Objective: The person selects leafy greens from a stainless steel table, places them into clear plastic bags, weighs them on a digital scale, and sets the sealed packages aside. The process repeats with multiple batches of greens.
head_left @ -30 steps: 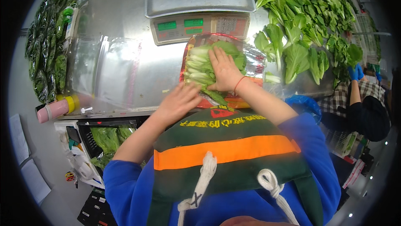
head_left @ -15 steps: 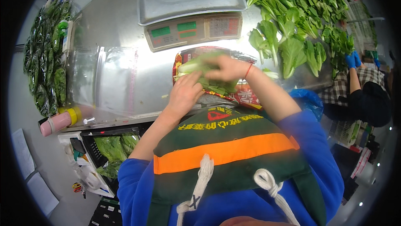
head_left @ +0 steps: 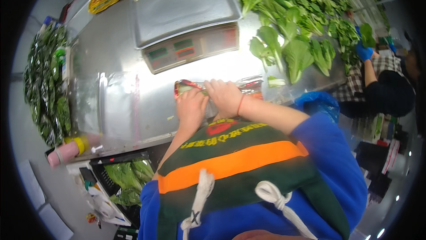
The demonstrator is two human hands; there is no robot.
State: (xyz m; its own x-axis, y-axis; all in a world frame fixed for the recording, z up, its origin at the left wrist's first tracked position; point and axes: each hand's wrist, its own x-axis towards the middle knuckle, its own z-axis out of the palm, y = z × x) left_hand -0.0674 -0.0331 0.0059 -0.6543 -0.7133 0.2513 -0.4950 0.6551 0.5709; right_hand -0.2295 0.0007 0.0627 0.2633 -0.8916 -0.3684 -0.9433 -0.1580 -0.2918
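Note:
Both hands are close together on a red printed plastic bag (head_left: 252, 85) at the near edge of the steel table. My left hand (head_left: 191, 109) is closed round the bag's left end, where a bit of pale leafy greens (head_left: 183, 88) shows. My right hand (head_left: 224, 99) presses bent fingers onto the bag's top, just beside the left hand; its grip shows the fingers closed over the plastic. Most of the bag and whatever lies inside are hidden under the hands. A loose pale-stemmed leaf (head_left: 276, 81) lies right of the bag.
Beyond the hands stands a scale (head_left: 195, 50) with a metal tray (head_left: 186, 9). Leafy greens (head_left: 297, 58) are heaped at the right, clear bags (head_left: 117, 102) lie left. A pink bottle (head_left: 66, 153), a blue bag (head_left: 317, 102) and a crate (head_left: 106, 180) sit nearby. A blue-gloved co-worker (head_left: 364, 51) works at right.
The bag lay open with greens under my hands; now it is folded over them and my hands press it nearer to me. The view has shifted a little.

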